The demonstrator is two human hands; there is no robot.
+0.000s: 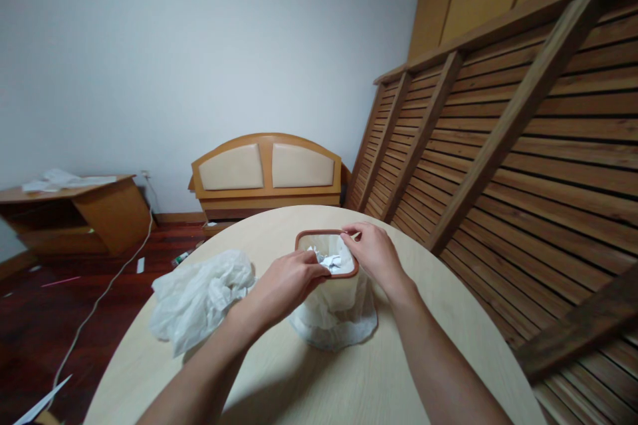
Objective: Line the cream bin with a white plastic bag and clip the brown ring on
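A small trash can (343, 293) stands upright on the round table, with a square brown rim ring (321, 232) at its top. A thin whitish bag (331, 337) lines it and hangs loosely around its outside, spreading at the base. Crumpled white paper (333, 261) shows inside. My left hand (294, 273) is closed over the front left of the rim, its fingertips partly out of sight. At the right rear corner, my right hand (375, 251) pinches the rim between thumb and fingers. A crumpled white plastic bag (202, 295) lies left of my left hand.
The round pale table (279, 378) fills the foreground. A slatted wooden frame (498, 166) leans along the right side. Behind stands a headboard (267, 166). At left are a wooden desk (107, 212) with papers and a white cable (107, 289) across the dark floor.
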